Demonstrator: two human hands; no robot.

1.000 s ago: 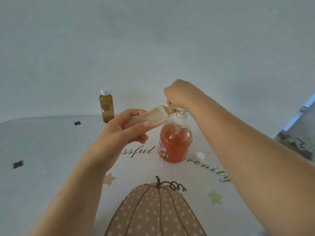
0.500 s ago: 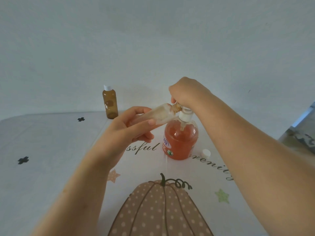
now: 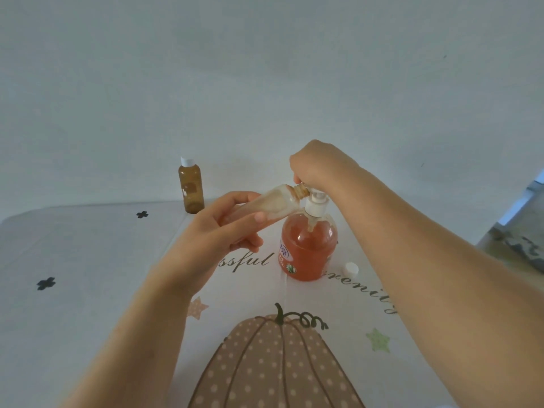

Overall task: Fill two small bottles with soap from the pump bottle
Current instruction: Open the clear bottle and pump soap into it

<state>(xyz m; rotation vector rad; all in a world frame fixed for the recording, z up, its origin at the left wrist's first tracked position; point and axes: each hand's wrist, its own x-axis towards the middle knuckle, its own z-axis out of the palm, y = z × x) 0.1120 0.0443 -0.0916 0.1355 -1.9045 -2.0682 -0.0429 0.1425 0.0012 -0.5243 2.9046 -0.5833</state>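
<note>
My left hand (image 3: 219, 231) grips a small uncapped bottle (image 3: 276, 205), tilted almost flat with its brown neck against the pump spout. The pump bottle (image 3: 306, 248) of orange soap stands at mid-table. My right hand (image 3: 319, 164) sits curled over its white pump head (image 3: 315, 205), fingers hidden behind the hand. A second small brown bottle (image 3: 191, 188) with a white cap stands upright at the far left of the table. A loose white cap (image 3: 351, 269) lies just right of the pump bottle.
The table wears a pale cloth (image 3: 88, 260) printed with a dotted pumpkin (image 3: 276, 366), stars and script lettering. A plain wall rises right behind the table. At the far right the table edge drops to a patterned floor (image 3: 521, 245).
The view shifted a little, so everything sits slightly further right in frame. Both hands keep their hold; the small bottle stays at the spout.
</note>
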